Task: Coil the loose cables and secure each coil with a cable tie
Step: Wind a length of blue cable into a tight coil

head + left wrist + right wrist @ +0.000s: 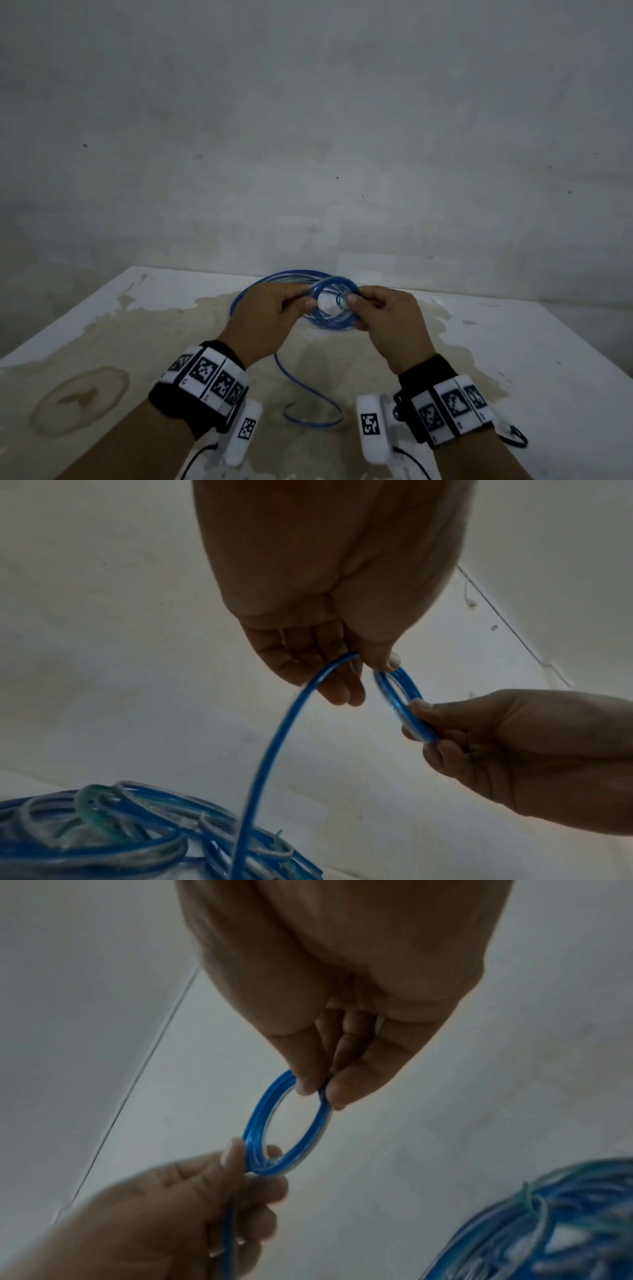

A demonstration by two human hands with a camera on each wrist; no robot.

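Observation:
Both hands hold a small blue cable coil [337, 281] upright above the table. My left hand [301, 303] pinches the coil's left side between thumb and fingers [377, 661]. My right hand [359, 305] pinches the opposite side [318, 1088]. A loose blue tail [301, 383] runs from the left hand down to the table and curls near the front. The tail [274, 750] arcs down past a larger blue and whitish cable bundle [103, 831]. That bundle [246, 291] lies flat behind the hands. No cable tie is clearly in view.
The white table [102, 325] is stained brown around the middle and left. A bare grey wall rises behind its far edge. A pale green strand [527, 1196] crosses the large bundle [565, 1231].

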